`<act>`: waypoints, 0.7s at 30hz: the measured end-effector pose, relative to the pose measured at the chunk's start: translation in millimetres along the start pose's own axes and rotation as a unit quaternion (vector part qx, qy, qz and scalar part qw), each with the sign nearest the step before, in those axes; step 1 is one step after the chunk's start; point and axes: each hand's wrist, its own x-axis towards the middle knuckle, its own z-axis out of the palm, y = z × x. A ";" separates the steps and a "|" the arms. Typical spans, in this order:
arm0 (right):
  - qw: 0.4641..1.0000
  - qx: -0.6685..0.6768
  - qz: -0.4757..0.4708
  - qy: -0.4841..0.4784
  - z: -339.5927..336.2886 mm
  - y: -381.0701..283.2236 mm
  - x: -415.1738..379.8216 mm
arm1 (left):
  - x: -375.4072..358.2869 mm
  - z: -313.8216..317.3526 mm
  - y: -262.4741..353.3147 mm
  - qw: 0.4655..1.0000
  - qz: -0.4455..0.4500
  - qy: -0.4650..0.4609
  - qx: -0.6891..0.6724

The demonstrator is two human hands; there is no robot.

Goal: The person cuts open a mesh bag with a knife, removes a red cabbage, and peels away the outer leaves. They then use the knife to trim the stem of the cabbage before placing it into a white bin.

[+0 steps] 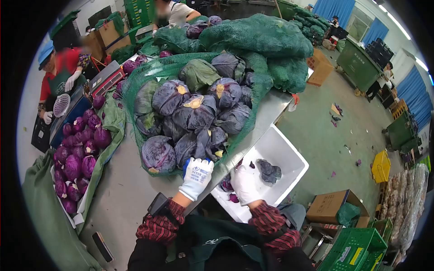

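Red cabbages (pixel 193 118), several showing pale cut stems, are sitting heaped in an open green mesh sack (pixel 260 77); dark leaves (pixel 269 171) are lying in a white foam box (pixel 294 165) right of it.

On the back of my left hand (pixel 198 175), the glove (pixel 191 191) has blue print; one line of capitals looks like "NSIB", but I can't be certain. I can't make out the white lettering on my apron (pixel 219 235) below, the labels on the green crate (pixel 367 238) beyond my right hand (pixel 246 186), or the pale characters on the farther green bin (pixel 361 70).
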 end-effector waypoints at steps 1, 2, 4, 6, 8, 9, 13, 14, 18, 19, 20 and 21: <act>1.000 0.008 0.010 0.012 9.7 3.4 -1.8 | -0.9 1.9 0.5 1.000 0.005 0.001 0.001; 0.995 -0.035 -0.084 0.048 33.3 21.6 0.1 | -2.6 4.2 1.6 1.000 0.004 0.003 0.005; 0.994 -0.029 -0.073 0.072 34.4 31.6 -13.8 | -6.6 7.9 3.8 1.000 0.004 0.022 0.008; 0.999 -0.008 -0.015 0.031 35.6 51.6 -38.9 | -16.7 20.6 7.8 0.999 0.018 0.034 0.002; 0.997 0.049 0.061 -0.018 37.1 80.2 -81.9 | -39.6 31.3 15.0 1.000 0.007 0.008 0.004; 0.982 0.003 0.002 -0.186 27.5 105.6 -99.5 | -51.5 34.4 20.0 1.000 -0.009 0.002 0.017; 0.980 0.013 0.171 -0.105 21.3 160.8 -129.9 | -60.9 17.0 29.5 1.000 0.006 0.030 0.005; 0.993 0.014 0.109 -0.046 31.5 178.7 -129.5 | -59.4 12.4 34.3 0.999 0.017 0.040 -0.007; 0.952 0.239 0.186 -0.051 -30.2 101.2 -108.9 | -33.3 -22.3 51.1 0.984 0.111 0.062 -0.123; 0.954 0.262 0.142 -0.023 -30.5 89.1 -101.3 | -25.8 -34.9 48.8 0.982 0.109 0.098 -0.118; 0.954 0.283 0.100 0.006 -28.8 79.0 -94.5 | -19.9 -50.5 38.4 0.979 0.074 0.135 -0.131; 0.967 0.244 0.050 0.044 -1.5 87.0 -75.6 | -11.8 -43.9 13.8 0.971 0.027 0.185 -0.150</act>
